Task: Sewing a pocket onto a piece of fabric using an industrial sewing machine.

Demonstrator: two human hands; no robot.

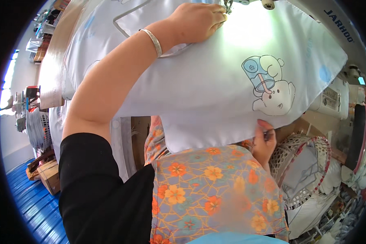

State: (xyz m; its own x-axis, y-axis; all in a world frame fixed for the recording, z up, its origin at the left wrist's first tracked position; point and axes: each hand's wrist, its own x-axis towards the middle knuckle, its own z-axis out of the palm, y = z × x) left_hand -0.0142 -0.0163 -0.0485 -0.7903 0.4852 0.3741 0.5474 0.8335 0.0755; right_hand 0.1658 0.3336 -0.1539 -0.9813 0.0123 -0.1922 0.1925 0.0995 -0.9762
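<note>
The right hand (265,140) is nearest, at the near hanging edge of the pale satin fabric (215,81), just above the flower-print lap. Its fingers (264,125) are closed in a pinch on that edge, thumb below and fingertips curled over the hem, just beneath the printed cartoon bear (272,91). The fabric drapes off the near edge of the sewing table (53,69) and spreads upward across it, covering most of the work surface. The left forearm crosses the fabric diagonally, with a silver bangle (153,40) at the wrist. The left hand (197,20) lies palm down at the far edge of the fabric, fingers loosely bent and together, pressing the cloth flat; it grips nothing. Its fingertips (220,18) rest just beside the presser foot (228,6) of the white sewing machine (333,24), whose body runs along the right side. A wire basket (299,144) with cloth pieces stands to the right of the right hand, limiting open room there; the left side of the table is bare wood.
</note>
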